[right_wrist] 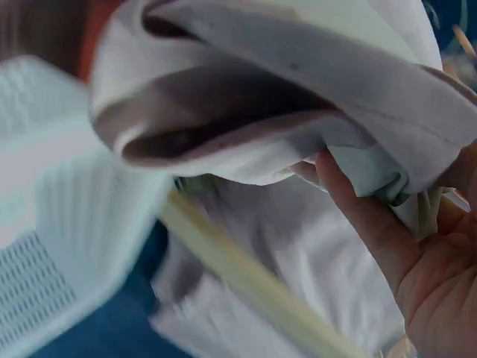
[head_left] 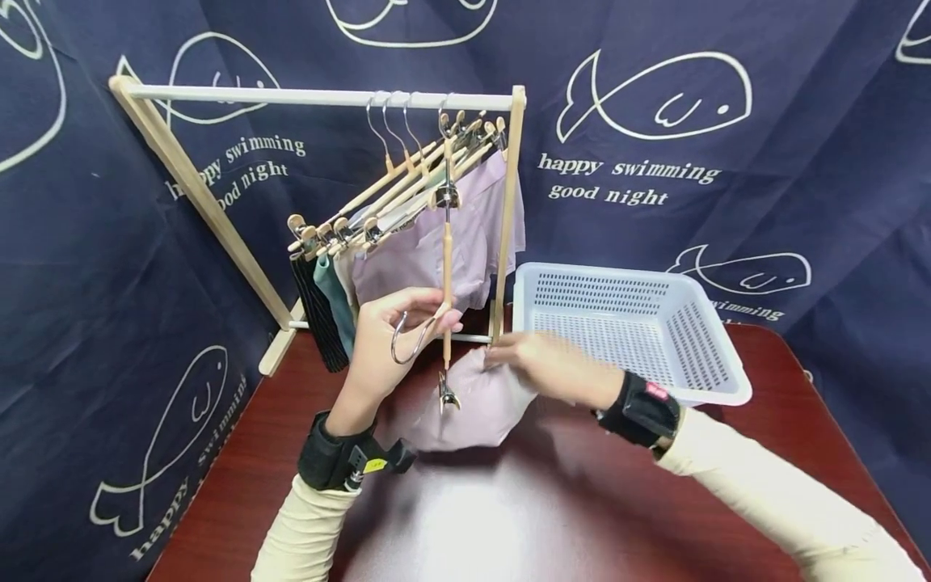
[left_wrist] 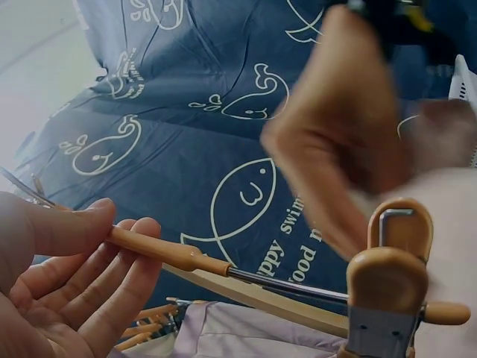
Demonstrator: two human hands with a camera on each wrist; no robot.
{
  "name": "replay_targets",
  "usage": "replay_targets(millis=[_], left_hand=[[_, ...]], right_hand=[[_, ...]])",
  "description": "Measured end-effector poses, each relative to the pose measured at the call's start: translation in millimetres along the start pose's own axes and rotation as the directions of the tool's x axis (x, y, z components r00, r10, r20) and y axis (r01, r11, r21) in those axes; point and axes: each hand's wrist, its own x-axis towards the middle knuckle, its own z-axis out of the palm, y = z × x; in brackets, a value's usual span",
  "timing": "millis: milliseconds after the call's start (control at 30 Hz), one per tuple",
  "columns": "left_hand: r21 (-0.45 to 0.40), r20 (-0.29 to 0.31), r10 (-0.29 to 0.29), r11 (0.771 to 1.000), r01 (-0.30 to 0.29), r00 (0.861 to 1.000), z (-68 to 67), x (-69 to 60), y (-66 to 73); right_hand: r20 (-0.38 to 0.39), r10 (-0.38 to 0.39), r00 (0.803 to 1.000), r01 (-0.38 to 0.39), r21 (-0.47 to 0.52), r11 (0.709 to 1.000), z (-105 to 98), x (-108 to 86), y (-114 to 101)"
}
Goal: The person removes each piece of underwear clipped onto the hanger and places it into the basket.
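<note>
A wooden clip hanger [head_left: 447, 259] is held by its middle in my left hand [head_left: 393, 331], thumb and fingers pinching the bar in the left wrist view [left_wrist: 171, 252]. Its metal hook curves beside the palm, and a clip [left_wrist: 387, 291] sits at the bar's end. Pale pink cloth [head_left: 473, 408] lies under the hanger's near clip, its upper edge gripped by my right hand [head_left: 549, 368]. In the right wrist view the folded cloth [right_wrist: 246, 97] rests over the fingers of the right hand [right_wrist: 440, 276]. Whether the clip touches the cloth is unclear.
Behind the hands stands a wooden rack [head_left: 313, 97] carrying several clip hangers with garments, one pale purple [head_left: 458, 250]. A white perforated basket [head_left: 716, 347] stands at the right on the red-brown table [head_left: 655, 501]. Patterned dark blue fabric [head_left: 633, 226] hangs behind.
</note>
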Motion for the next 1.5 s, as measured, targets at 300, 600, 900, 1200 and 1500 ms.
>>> replay_targets(millis=[300,600,900,1200,1500], left_hand=[[-0.015,-0.001,0.03,0.999,-0.03,1.0,-0.6,-2.0,-4.5],[-0.022,0.004,0.019,1.0,-0.019,1.0,-2.4,-3.6,-4.5],[-0.06,-0.006,0.005,0.998,-0.005,1.0,-4.2,-3.5,-3.0],[-0.054,0.018,0.023,0.998,-0.022,1.0,-4.2,-3.4,-3.8],[-0.05,0.009,0.031,0.998,-0.031,0.999,-6.1,-3.7,-4.4]], right_hand=[[-0.205,0.071,0.976,-0.099,-0.126,0.987,-87,-25.3,19],[-0.28,0.275,0.92,-0.325,-0.153,0.933,-125,-72.0,52],[-0.226,0.466,0.856,-0.503,-0.149,0.851,-118,-111.9,96],[-0.168,0.51,0.844,-0.534,-0.155,0.831,-94,-145.3,135],[-0.022,0.627,0.779,-0.627,-0.067,0.776,-71,-157.5,159]])
